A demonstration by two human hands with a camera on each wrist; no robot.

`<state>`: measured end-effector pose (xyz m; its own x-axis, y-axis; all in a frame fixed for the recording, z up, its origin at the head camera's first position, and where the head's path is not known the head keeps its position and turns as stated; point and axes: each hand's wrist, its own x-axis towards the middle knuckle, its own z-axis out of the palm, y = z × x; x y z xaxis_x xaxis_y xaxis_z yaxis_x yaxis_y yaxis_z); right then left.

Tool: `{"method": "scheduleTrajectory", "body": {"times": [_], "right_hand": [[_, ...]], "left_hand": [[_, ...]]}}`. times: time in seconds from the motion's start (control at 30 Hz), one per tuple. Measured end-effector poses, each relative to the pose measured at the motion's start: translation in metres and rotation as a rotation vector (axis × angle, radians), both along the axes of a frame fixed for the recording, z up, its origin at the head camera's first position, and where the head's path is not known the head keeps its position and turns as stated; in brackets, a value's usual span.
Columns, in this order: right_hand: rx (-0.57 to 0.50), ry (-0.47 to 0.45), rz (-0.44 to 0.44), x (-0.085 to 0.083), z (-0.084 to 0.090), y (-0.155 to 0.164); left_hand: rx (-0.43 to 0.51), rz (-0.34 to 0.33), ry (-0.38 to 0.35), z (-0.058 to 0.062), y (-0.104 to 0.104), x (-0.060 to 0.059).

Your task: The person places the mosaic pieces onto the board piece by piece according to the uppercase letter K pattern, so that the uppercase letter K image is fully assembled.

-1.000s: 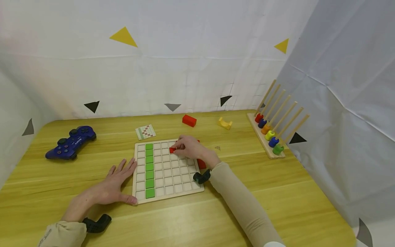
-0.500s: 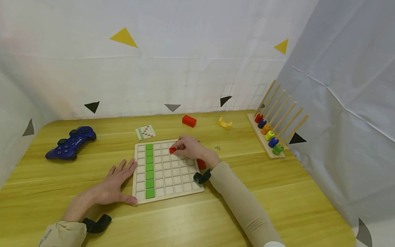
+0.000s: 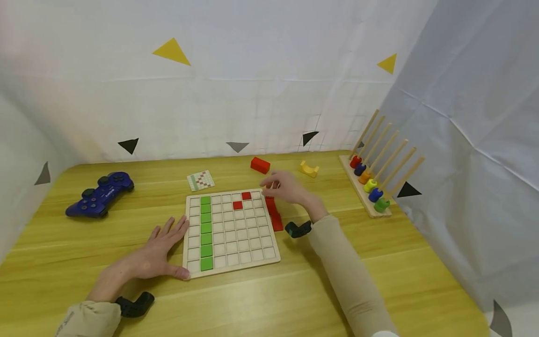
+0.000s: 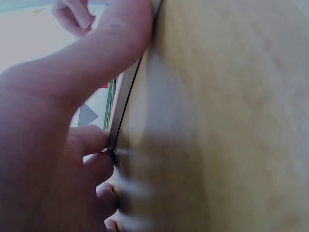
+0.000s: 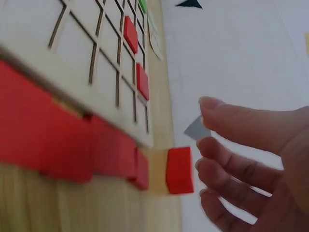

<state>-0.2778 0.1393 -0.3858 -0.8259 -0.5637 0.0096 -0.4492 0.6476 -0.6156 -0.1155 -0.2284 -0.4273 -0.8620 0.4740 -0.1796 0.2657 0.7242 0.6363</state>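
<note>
A light wooden grid board [image 3: 232, 246] lies in the middle of the table. One column of it carries green square tiles [image 3: 206, 238]. Two red tiles [image 3: 237, 205] sit diagonally in its upper cells. My left hand [image 3: 156, 256] is spread flat on the table, its thumb and fingertips touching the board's left edge. Over the board's far right corner hovers my right hand [image 3: 288, 188]; in the right wrist view its thumb and loosely bent fingers stand apart with nothing between them. Just below that hand, loose red tiles [image 3: 275, 216] line the board's right edge, partly overlapping.
Behind the board lie a small pattern card [image 3: 200, 180], a red block [image 3: 260, 165] and a yellow arched block [image 3: 309, 169]. A blue game controller [image 3: 100, 194] is at the left. A peg stand [image 3: 365, 187] with coloured beads and upright rods stands at the right.
My right hand has let go of the red tile and moved right, off the board's upper cells. A second red tile now shows there. My left hand has stayed in place.
</note>
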Motion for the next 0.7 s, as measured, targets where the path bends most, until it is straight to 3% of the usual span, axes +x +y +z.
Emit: {"method": "scheduleTrajectory", "body": {"times": [0.2,0.37,0.7], "right_hand": [[0.049,-0.003,-0.095,-0.010,-0.011,0.020],[0.057,-0.018,-0.122,-0.011,-0.017,0.024],[0.122,-0.008,-0.062,-0.016,-0.032,0.022]], "left_hand": [[-0.008,-0.005,-0.001,0.000,0.001,-0.001],[-0.011,-0.005,0.008,0.001,0.000,-0.001],[-0.012,-0.009,0.011,0.001,-0.001,0.000]]}}
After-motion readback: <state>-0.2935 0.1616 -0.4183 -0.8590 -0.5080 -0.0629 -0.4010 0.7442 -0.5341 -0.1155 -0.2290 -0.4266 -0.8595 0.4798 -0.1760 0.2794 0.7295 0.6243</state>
